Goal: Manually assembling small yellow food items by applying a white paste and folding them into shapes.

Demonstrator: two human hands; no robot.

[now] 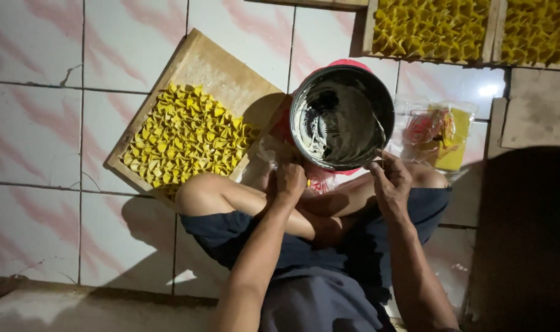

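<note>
Head view: you sit cross-legged on a pink-streaked tiled floor (pixel 40 123), knees spread, both hands raised to the near rim of a round metal bowl (pixel 342 117) that holds a grey, glossy paste. The bowl sits at 12 o'clock from your lap, on something red that shows only at its edges.

Your left hand (pixel 290 180) is at the bowl's 7 o'clock edge, its grip pinched together on something small; what it is cannot be told in the shadow. Your right hand (pixel 391 182) is at the bowl's 5 o'clock edge, fingers drawn together as if on a thin piece, also too small to make out.

At 10 o'clock from the bowl, a wooden tray (pixel 215 64) lies on the floor, tilted in the frame, touching or just beside your left knee. Folded yellow paper pieces (pixel 181 138) pack its nearer half in tight rows; the farther half is bare wood. By that measure the tray looks about half filled.

At 1 o'clock, along the top edge, two more wooden trays (pixel 432 27) appear fully packed with the same yellow pieces. At 3 o'clock from the bowl lies a clear plastic bag (pixel 440 132) with red and yellow contents.
</note>
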